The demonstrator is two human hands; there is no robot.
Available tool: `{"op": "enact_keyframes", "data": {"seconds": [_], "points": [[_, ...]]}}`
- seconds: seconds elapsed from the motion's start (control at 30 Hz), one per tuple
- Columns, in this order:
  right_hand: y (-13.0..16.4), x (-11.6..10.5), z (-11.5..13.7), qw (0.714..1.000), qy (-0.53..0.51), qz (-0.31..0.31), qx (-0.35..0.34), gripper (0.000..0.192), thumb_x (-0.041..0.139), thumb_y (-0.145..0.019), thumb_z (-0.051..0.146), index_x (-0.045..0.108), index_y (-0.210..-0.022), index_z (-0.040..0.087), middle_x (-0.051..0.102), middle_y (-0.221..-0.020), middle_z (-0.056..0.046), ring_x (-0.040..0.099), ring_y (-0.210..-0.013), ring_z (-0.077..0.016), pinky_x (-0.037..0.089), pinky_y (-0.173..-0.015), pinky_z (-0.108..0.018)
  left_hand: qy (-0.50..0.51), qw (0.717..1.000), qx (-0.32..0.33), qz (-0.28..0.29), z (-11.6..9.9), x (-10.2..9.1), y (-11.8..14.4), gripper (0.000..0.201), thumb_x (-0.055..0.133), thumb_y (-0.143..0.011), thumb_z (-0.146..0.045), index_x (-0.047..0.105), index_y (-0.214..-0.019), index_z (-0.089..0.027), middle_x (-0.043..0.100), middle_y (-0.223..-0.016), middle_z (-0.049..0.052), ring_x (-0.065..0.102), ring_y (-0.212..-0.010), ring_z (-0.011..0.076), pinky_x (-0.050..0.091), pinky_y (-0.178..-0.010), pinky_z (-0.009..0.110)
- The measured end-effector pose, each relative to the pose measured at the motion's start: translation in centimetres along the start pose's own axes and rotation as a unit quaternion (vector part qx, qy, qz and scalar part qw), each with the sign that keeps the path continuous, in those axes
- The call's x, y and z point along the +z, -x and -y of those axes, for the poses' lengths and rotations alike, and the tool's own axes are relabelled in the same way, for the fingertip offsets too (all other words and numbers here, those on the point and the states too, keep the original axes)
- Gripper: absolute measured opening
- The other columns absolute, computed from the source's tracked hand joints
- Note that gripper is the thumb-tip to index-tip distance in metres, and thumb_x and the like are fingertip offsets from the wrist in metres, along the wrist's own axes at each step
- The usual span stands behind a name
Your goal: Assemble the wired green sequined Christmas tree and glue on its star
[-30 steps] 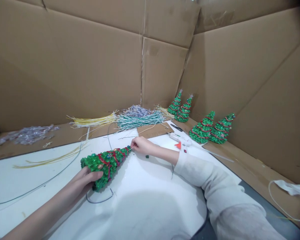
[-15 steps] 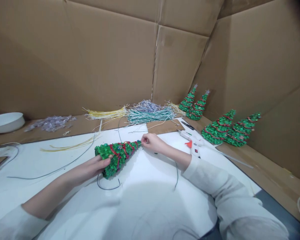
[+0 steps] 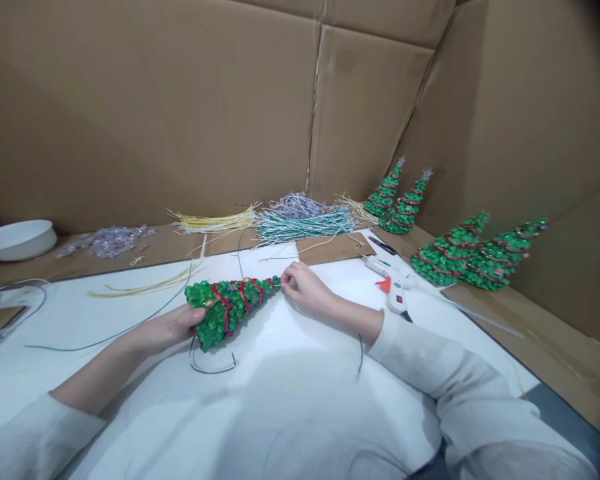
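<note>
A small beaded Christmas tree [image 3: 235,307], green with red garland, lies tilted on its side in front of me, its tip pointing right. My left hand [image 3: 173,328] is closed round its wide base, thumb on top. At the tip, my right hand [image 3: 303,288] pinches a thin wire [image 3: 280,286] that sticks out of the tree; the fingers hide its far end. A dark curved wire [image 3: 213,371] shows just below the base. Another long dark wire [image 3: 125,331] stretches behind my left forearm.
A glue gun [image 3: 396,293] lies right of my right hand, near a black cutting tool [image 3: 383,245]. Finished-looking trees [image 3: 440,257] stand along the right. At the back are yellow wires [image 3: 217,220], green wires [image 3: 305,225], clear pieces [image 3: 110,241] and a white bowl [image 3: 20,241].
The view has shifted slightly. The tree has moved a little left, and my left hand has slid back toward the edge of its base. My right hand still pinches at the tip.
</note>
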State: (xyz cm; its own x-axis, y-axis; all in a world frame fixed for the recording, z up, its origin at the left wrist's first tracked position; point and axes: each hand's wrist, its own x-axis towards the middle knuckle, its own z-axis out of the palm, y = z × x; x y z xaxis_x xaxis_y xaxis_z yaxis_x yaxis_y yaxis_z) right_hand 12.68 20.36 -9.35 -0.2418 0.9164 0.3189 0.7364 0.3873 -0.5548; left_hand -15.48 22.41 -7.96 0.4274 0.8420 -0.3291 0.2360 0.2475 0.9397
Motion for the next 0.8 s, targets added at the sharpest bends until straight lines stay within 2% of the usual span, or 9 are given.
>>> {"op": "enact_keyframes", "data": {"seconds": [0.1, 0.2, 0.53, 0.8], "points": [[0.1, 0.1, 0.2, 1.0, 0.0, -0.011, -0.004, 0.011, 0.048, -0.079, 0.008, 0.053, -0.074, 0.016, 0.055, -0.081, -0.005, 0.048, -0.085, -0.017, 0.038, -0.08, -0.028, 0.007, 0.999, -0.019, 0.047, 0.2, -0.1, -0.1, 0.037, 0.075, -0.054, -0.049, 0.067, -0.072, -0.017, 0.071, -0.081, 0.009, 0.063, -0.092, 0.0324, 0.052, -0.075, 0.037], [0.2, 0.3, 0.3, 1.0, 0.001, -0.023, -0.006, 0.011, 0.046, -0.08, 0.01, 0.053, -0.075, 0.016, 0.054, -0.082, -0.005, 0.048, -0.084, -0.0174, 0.038, -0.079, -0.029, 0.015, 0.998, -0.025, 0.064, 0.0, 0.1, 0.1, 0.038, 0.075, -0.054, -0.051, 0.067, -0.07, -0.018, 0.072, -0.082, 0.008, 0.062, -0.096, 0.0324, 0.051, -0.077, 0.035], [0.5, 0.7, -0.1, 0.999, -0.018, -0.045, -0.007, 0.009, 0.046, -0.084, 0.015, 0.054, -0.081, 0.017, 0.054, -0.087, -0.004, 0.051, -0.087, -0.0158, 0.039, -0.081, -0.026, 0.04, 0.996, -0.028, 0.078, 0.3, 0.2, 0.1, 0.044, 0.072, -0.057, -0.057, 0.068, -0.077, -0.017, 0.073, -0.087, 0.009, 0.064, -0.093, 0.0297, 0.05, -0.081, 0.035], [0.9, 1.2, 0.2, 0.998, 0.01, -0.065, 0.004, 0.008, 0.044, -0.082, 0.014, 0.052, -0.081, 0.017, 0.053, -0.087, -0.005, 0.052, -0.082, -0.0164, 0.04, -0.076, -0.028, 0.051, 0.997, -0.026, 0.058, 0.4, 0.3, 0.2, 0.044, 0.072, -0.056, -0.058, 0.069, -0.074, -0.017, 0.073, -0.078, 0.007, 0.064, -0.092, 0.031, 0.051, -0.078, 0.036]]}}
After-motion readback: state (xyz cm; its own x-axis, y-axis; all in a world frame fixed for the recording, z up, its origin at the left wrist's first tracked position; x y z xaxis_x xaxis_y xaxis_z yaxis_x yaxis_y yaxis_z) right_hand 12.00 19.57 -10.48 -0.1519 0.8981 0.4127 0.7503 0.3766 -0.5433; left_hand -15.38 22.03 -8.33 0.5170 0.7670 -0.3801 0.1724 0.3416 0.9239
